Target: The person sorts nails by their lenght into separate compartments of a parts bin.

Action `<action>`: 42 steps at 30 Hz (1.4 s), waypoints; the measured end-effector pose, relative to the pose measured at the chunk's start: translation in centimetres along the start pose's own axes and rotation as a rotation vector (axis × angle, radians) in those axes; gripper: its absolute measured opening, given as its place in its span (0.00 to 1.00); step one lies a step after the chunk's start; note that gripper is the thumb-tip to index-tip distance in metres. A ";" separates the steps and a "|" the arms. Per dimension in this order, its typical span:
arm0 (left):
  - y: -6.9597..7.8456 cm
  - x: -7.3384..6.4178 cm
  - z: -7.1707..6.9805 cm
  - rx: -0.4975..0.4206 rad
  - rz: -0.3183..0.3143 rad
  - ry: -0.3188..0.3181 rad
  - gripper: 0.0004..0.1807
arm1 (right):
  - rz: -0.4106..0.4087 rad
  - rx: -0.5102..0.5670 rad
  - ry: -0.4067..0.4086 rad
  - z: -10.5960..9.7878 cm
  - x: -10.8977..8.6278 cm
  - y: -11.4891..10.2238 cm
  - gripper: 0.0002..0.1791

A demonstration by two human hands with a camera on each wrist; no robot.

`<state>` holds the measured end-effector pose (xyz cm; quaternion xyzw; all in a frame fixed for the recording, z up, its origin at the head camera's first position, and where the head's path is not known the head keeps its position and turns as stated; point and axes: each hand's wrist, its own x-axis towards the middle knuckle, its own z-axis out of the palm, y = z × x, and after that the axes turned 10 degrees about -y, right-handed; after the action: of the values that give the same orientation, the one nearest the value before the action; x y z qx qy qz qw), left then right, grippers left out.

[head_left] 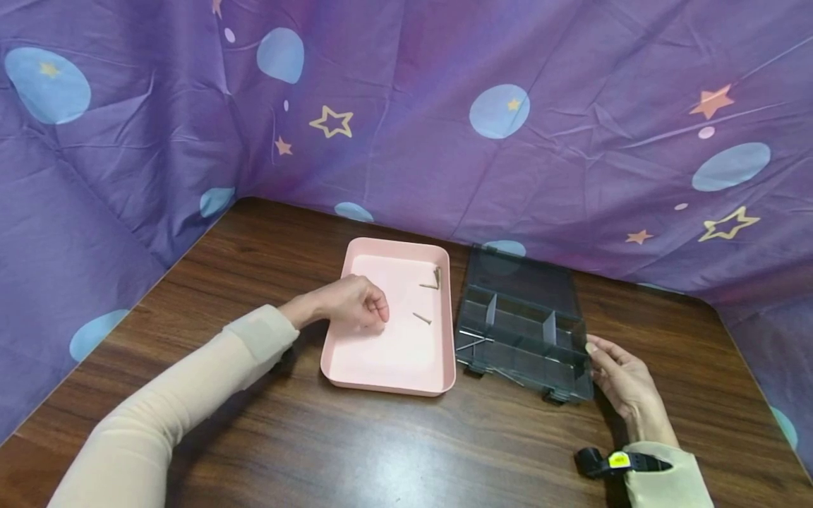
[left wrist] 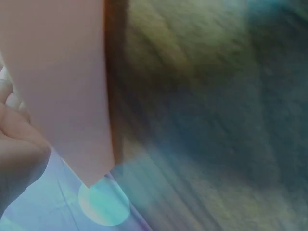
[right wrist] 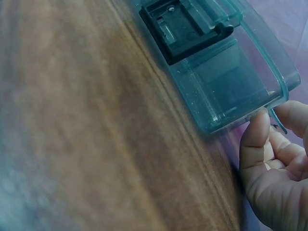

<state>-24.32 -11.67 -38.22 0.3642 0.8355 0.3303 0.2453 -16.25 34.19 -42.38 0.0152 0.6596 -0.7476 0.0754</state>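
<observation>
My left hand [head_left: 352, 302] is over the left half of a pink tray [head_left: 389, 363], its fingers curled down. Whether anything lies between the fingertips is hidden. One screw [head_left: 422, 319] lies near the tray's right side, with several more screws [head_left: 430, 286] bunched behind it. To the right of the tray stands a dark see-through compartment box [head_left: 517, 319], its lid [head_left: 524, 275] laid back. My right hand [head_left: 629, 381] pinches the box's right edge; in the right wrist view the thumb [right wrist: 255, 130] presses against its side. Thin metal pieces [head_left: 473, 343] rest in the box's front left compartment.
A brown wood-grain table [head_left: 305, 451] carries the tray and the box, which stand close side by side. A purple cloth with stars and spots [head_left: 406, 127] hangs behind and at the sides. A black strap device [head_left: 619, 462] sits on the right wrist.
</observation>
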 end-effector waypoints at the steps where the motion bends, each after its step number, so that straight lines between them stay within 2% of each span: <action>1: 0.1 0.1 -0.1 -0.001 0.004 0.004 0.07 | 0.004 -0.003 0.004 0.0 0.0 0.0 0.12; 5: 0.8 0.6 -0.4 -0.010 0.029 0.007 0.05 | 0.016 -0.014 0.016 0.0 0.0 -0.1 0.12; 11: 2.4 1.7 -1.0 -0.036 0.034 0.014 0.04 | 0.008 -0.014 0.018 0.0 0.0 -0.3 0.12; 18: 4.3 3.6 -1.6 -0.048 0.095 0.059 0.03 | -0.024 0.014 -0.011 -0.1 0.0 -0.2 0.13; 22: 5.4 4.8 -1.8 -0.046 0.107 0.076 0.03 | -0.029 0.029 -0.016 -0.1 -0.1 -0.1 0.13; 27: 6.6 6.6 -1.7 -0.077 0.139 0.087 0.04 | -0.022 0.020 -0.011 -0.1 0.0 -0.1 0.12; 34: 8.1 8.9 -1.3 -0.061 0.130 0.094 0.06 | -0.003 0.012 -0.005 -0.1 -0.1 -0.2 0.12; 42: 9.0 11.6 0.3 -0.049 0.144 0.090 0.07 | -0.015 0.021 -0.014 0.2 -0.1 0.0 0.13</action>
<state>-27.21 2.01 -33.80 0.4019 0.8091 0.3835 0.1918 -16.10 34.02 -42.36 0.0058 0.6513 -0.7551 0.0746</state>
